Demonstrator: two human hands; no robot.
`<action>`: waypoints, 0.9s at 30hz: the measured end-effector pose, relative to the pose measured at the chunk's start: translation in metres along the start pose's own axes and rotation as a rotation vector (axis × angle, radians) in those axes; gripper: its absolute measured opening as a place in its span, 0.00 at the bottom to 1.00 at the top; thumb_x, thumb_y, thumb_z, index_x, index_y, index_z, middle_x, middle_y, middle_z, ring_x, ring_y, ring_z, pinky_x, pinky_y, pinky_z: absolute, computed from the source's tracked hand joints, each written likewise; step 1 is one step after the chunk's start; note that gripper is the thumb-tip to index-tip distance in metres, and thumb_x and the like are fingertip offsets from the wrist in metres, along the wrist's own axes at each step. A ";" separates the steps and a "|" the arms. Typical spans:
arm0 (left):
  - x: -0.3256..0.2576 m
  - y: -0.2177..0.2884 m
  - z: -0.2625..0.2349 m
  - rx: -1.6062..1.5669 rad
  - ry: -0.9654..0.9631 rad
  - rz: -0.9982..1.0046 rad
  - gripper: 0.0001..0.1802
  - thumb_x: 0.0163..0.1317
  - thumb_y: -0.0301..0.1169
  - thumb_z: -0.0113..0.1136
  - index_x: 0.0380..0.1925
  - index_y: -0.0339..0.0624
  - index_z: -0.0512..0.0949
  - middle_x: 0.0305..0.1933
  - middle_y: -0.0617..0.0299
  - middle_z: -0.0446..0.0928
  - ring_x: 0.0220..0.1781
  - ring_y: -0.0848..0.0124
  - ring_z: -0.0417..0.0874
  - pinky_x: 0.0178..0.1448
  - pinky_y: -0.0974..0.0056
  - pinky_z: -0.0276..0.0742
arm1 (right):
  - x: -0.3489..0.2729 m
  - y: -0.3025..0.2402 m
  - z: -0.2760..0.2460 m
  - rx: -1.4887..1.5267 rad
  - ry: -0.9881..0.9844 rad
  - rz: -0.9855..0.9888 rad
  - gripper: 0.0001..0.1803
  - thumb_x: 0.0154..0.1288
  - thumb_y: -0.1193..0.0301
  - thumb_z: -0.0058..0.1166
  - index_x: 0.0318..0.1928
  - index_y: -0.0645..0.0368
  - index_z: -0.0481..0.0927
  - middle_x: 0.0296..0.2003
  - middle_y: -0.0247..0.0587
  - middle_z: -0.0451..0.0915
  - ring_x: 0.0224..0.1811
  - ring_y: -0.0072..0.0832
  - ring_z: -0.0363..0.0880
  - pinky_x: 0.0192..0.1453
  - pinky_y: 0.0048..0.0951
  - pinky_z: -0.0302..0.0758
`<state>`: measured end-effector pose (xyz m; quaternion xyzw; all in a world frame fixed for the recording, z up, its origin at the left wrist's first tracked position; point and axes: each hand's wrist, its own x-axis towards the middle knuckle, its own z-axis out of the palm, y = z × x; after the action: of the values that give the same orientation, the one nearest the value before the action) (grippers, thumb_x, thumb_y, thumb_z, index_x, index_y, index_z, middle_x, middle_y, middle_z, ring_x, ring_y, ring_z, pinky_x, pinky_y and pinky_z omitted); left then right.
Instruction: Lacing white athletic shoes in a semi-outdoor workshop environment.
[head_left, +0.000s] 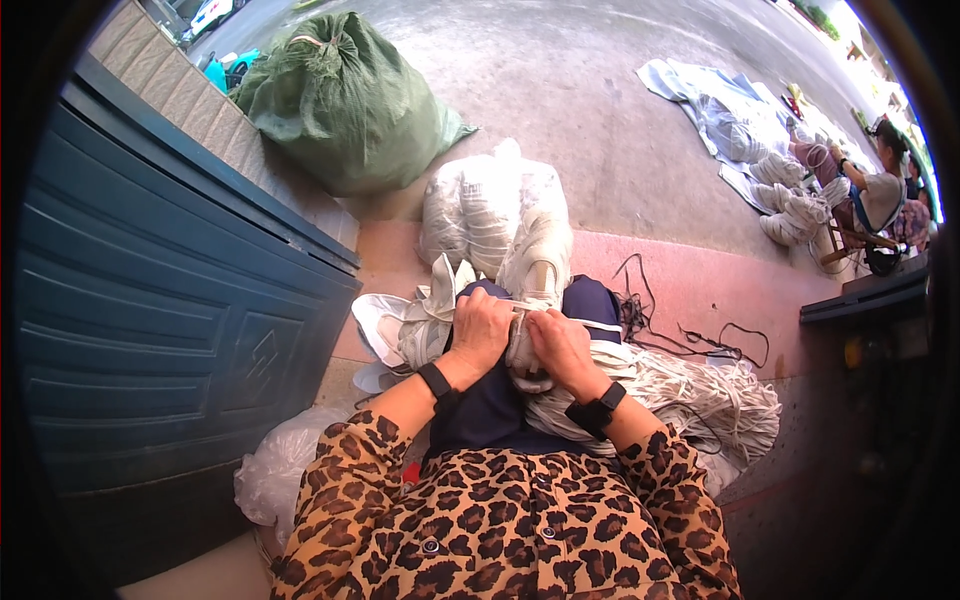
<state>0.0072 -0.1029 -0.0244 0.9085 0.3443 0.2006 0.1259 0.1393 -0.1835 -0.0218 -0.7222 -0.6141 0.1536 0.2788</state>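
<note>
The white shoe upper [528, 300] lies on our lap between the knees, its long axis running from twelve to six o'clock, toe end away from us, and both hands close on its near end. Our left hand [482, 328] clamps its fingers over the upper's nine-o'clock edge, while our right hand [562, 345] pinches the three-o'clock edge, fingers together (neither is clearly nearer). Outward, loose white uppers [400, 330] lie at nine o'clock, a white cord bundle [700, 390] at three, and a bagged white stack [490, 210] at twelve.
</note>
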 end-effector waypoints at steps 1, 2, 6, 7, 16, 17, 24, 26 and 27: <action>-0.003 0.006 -0.003 0.055 0.016 0.003 0.06 0.47 0.33 0.60 0.22 0.43 0.76 0.25 0.62 0.74 0.35 0.63 0.72 0.39 0.60 0.64 | -0.001 0.001 0.000 0.012 0.011 -0.004 0.06 0.56 0.69 0.51 0.33 0.56 0.77 0.27 0.45 0.76 0.27 0.45 0.76 0.30 0.40 0.72; -0.007 0.013 -0.006 0.053 0.003 0.003 0.10 0.46 0.36 0.60 0.23 0.42 0.74 0.31 0.61 0.74 0.39 0.62 0.70 0.39 0.58 0.62 | -0.002 0.003 0.000 0.025 0.021 -0.008 0.06 0.56 0.69 0.51 0.33 0.56 0.77 0.27 0.45 0.76 0.27 0.45 0.76 0.30 0.40 0.72; -0.014 0.030 -0.018 0.102 -0.091 -0.057 0.14 0.46 0.35 0.59 0.32 0.40 0.71 0.36 0.57 0.70 0.44 0.60 0.68 0.39 0.56 0.62 | 0.003 0.003 -0.002 0.048 -0.002 -0.014 0.07 0.56 0.69 0.50 0.33 0.57 0.77 0.27 0.46 0.76 0.27 0.45 0.76 0.29 0.41 0.72; -0.016 0.028 -0.016 0.104 -0.090 -0.062 0.14 0.46 0.35 0.59 0.32 0.40 0.71 0.36 0.57 0.70 0.44 0.60 0.68 0.39 0.56 0.62 | 0.005 0.001 -0.003 0.008 -0.035 -0.035 0.07 0.56 0.69 0.50 0.32 0.59 0.76 0.27 0.47 0.76 0.27 0.44 0.76 0.29 0.40 0.72; -0.013 0.015 -0.001 -0.061 -0.148 -0.118 0.13 0.49 0.28 0.52 0.37 0.42 0.73 0.36 0.55 0.70 0.42 0.54 0.68 0.43 0.55 0.67 | 0.015 -0.009 0.002 -0.331 -0.116 -0.245 0.05 0.52 0.73 0.49 0.29 0.62 0.72 0.25 0.46 0.75 0.25 0.37 0.78 0.26 0.33 0.74; -0.012 0.012 -0.001 -0.106 -0.148 -0.107 0.12 0.50 0.27 0.52 0.37 0.41 0.73 0.35 0.54 0.70 0.42 0.53 0.68 0.44 0.54 0.67 | 0.015 -0.011 0.000 -0.385 -0.125 -0.318 0.05 0.50 0.73 0.49 0.29 0.62 0.72 0.25 0.45 0.74 0.25 0.35 0.78 0.26 0.31 0.74; -0.008 0.003 0.000 -0.251 -0.076 -0.095 0.12 0.51 0.28 0.51 0.38 0.41 0.75 0.36 0.51 0.71 0.41 0.52 0.69 0.47 0.55 0.67 | 0.012 -0.011 0.012 -0.467 -0.073 -0.308 0.04 0.54 0.74 0.45 0.30 0.62 0.71 0.24 0.42 0.73 0.22 0.31 0.78 0.24 0.27 0.74; 0.001 -0.005 -0.002 -0.259 -0.012 -0.116 0.13 0.51 0.28 0.53 0.38 0.41 0.75 0.35 0.52 0.71 0.42 0.53 0.69 0.48 0.55 0.66 | 0.008 -0.014 0.011 -0.483 -0.098 -0.275 0.04 0.55 0.74 0.45 0.31 0.62 0.70 0.23 0.41 0.73 0.22 0.30 0.78 0.24 0.27 0.74; 0.007 -0.009 -0.002 -0.271 0.048 -0.140 0.13 0.50 0.28 0.54 0.38 0.42 0.76 0.35 0.52 0.71 0.42 0.53 0.70 0.48 0.56 0.66 | 0.007 -0.014 0.009 -0.500 -0.128 -0.239 0.05 0.55 0.74 0.44 0.32 0.62 0.70 0.23 0.41 0.73 0.22 0.30 0.78 0.23 0.27 0.74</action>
<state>0.0058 -0.0917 -0.0235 0.8520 0.3795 0.2575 0.2527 0.1239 -0.1738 -0.0200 -0.6800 -0.7299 0.0085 0.0688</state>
